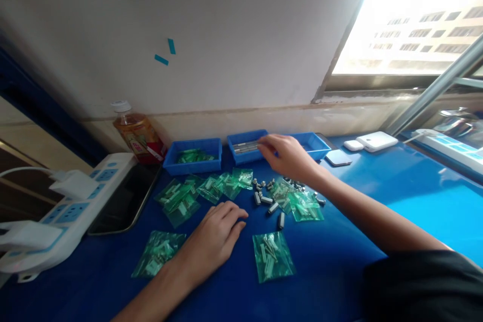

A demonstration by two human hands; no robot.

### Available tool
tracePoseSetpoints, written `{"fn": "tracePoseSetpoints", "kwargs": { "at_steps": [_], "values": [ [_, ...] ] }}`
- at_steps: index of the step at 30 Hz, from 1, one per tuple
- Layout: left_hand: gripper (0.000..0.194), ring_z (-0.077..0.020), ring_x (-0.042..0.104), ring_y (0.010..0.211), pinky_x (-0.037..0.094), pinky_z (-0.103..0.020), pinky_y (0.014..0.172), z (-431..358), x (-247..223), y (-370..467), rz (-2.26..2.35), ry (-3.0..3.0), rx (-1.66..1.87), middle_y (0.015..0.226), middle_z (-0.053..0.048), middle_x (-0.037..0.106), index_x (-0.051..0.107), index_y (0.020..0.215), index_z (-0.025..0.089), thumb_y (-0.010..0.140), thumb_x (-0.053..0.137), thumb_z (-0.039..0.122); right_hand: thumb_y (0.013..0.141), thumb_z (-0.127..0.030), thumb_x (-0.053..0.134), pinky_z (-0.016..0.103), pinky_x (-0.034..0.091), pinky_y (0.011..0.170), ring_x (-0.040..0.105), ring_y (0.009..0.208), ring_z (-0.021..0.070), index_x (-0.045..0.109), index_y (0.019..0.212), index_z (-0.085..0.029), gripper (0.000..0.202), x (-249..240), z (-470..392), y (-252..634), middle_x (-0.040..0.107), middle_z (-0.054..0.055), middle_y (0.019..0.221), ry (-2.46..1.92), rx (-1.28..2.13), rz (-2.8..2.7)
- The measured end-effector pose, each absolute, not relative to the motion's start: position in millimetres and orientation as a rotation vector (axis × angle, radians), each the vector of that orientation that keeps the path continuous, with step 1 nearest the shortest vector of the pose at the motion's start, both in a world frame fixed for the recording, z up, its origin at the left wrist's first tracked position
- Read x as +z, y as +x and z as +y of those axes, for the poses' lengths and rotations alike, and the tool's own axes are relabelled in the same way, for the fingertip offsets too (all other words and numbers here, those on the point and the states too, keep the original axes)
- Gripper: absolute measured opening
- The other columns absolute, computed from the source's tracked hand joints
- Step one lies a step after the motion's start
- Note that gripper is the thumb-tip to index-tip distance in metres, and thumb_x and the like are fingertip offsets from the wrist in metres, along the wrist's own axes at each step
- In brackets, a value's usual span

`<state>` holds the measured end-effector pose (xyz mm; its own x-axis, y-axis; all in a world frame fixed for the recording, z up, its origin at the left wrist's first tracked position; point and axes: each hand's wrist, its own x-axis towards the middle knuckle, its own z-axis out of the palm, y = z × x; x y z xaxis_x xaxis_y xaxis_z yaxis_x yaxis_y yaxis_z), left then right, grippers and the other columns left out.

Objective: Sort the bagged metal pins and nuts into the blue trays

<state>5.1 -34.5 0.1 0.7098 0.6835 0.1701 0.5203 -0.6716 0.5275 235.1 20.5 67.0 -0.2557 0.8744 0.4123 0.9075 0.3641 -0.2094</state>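
My right hand (284,153) reaches over the near edge of the middle blue tray (241,159), its fingers curled together; whatever they may hold is hidden. Metal rods (245,147) lie in that tray. My left hand (222,229) rests on the blue tabletop, fingers loosely stretched with nothing in them. A green plastic bag (273,256) of small metal parts lies to its right, and another green bag (160,251) lies beside my left wrist. Short metal standoffs (273,207) and small bolts (270,184) are scattered between my hands, next to several filled green bags (180,198).
A left blue tray (193,166) holds green bags; a right blue tray (313,146) is partly covered by my right hand. A power strip (81,201), a dark phone (126,196) and a drink bottle (136,131) stand left. White devices (376,141) lie by the window.
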Motion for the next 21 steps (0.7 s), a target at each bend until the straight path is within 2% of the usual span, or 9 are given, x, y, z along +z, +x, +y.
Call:
{"fn": "tracePoseSetpoints", "kwargs": {
  "at_steps": [3, 5, 10, 12, 15, 16, 21],
  "values": [
    [0.03, -0.0224, 0.055, 0.107, 0.046, -0.039, 0.093, -23, -3, 18, 0.923, 2.568, 0.53, 0.118, -0.007, 0.059, 0.052, 0.125, 0.021, 0.096, 0.043, 0.018, 0.094, -0.028, 0.046, 0.029, 0.049, 0.069, 0.063, 0.081, 0.0197, 0.064, 0.104, -0.014, 0.025, 35, -37, 244, 0.069, 0.011, 0.09, -1.269, 0.009, -2.279],
    [0.033, -0.0249, 0.054, 0.11, 0.046, -0.041, 0.096, -18, -5, 29, 0.933, 2.625, 0.511, 0.12, -0.008, 0.059, 0.051, 0.127, 0.02, 0.094, 0.051, 0.022, 0.094, -0.025, 0.048, 0.03, 0.049, 0.067, 0.062, 0.079, 0.019, 0.062, 0.105, -0.015, 0.021, 18, -62, 253, 0.068, 0.01, 0.088, -1.211, 0.044, -2.277],
    [0.017, -0.0249, 0.059, 0.098, 0.049, -0.038, 0.086, -15, -5, 44, 1.073, 2.608, 0.517, 0.101, -0.006, 0.065, 0.061, 0.098, 0.017, 0.087, 0.064, 0.03, 0.092, -0.022, 0.051, 0.028, 0.049, 0.063, 0.063, 0.07, 0.016, 0.064, 0.097, -0.017, 0.015, 18, -73, 285, 0.068, 0.006, 0.079, -1.313, 0.083, -1.825],
    [0.019, -0.0251, 0.06, 0.096, 0.049, -0.038, 0.084, -15, -4, 45, 1.15, 2.591, 0.52, 0.1, -0.007, 0.065, 0.061, 0.097, 0.017, 0.086, 0.064, 0.032, 0.091, -0.025, 0.052, 0.026, 0.049, 0.059, 0.062, 0.064, 0.0144, 0.065, 0.094, -0.016, 0.015, 25, -69, 294, 0.066, 0.003, 0.074, -1.37, 0.13, -1.6],
    [0.036, -0.0282, 0.058, 0.105, 0.048, -0.04, 0.087, -13, -2, 47, 1.214, 2.59, 0.503, 0.111, -0.009, 0.064, 0.056, 0.115, 0.017, 0.085, 0.064, 0.036, 0.091, -0.027, 0.053, 0.025, 0.048, 0.058, 0.06, 0.06, 0.013, 0.065, 0.091, -0.016, 0.016, 25, -66, 298, 0.063, 0.001, 0.067, -1.377, 0.166, -1.46],
    [0.037, -0.0286, 0.057, 0.106, 0.048, -0.04, 0.087, -11, -1, 49, 1.216, 2.588, 0.485, 0.113, -0.009, 0.063, 0.057, 0.116, 0.018, 0.085, 0.064, 0.037, 0.091, -0.027, 0.053, 0.025, 0.047, 0.057, 0.059, 0.059, 0.0126, 0.065, 0.09, -0.016, 0.016, 23, -66, 297, 0.062, 0.0, 0.065, -1.373, 0.168, -1.469],
    [0.017, -0.0255, 0.059, 0.093, 0.047, -0.036, 0.078, -8, -2, 53, 1.218, 2.495, 0.505, 0.097, -0.006, 0.062, 0.058, 0.09, 0.019, 0.082, 0.064, 0.033, 0.091, -0.02, 0.051, 0.025, 0.047, 0.059, 0.059, 0.063, 0.0122, 0.063, 0.091, -0.017, 0.012, 10, -71, 281, 0.065, 0.003, 0.075, -1.299, 0.197, -1.719]
  ]
}}
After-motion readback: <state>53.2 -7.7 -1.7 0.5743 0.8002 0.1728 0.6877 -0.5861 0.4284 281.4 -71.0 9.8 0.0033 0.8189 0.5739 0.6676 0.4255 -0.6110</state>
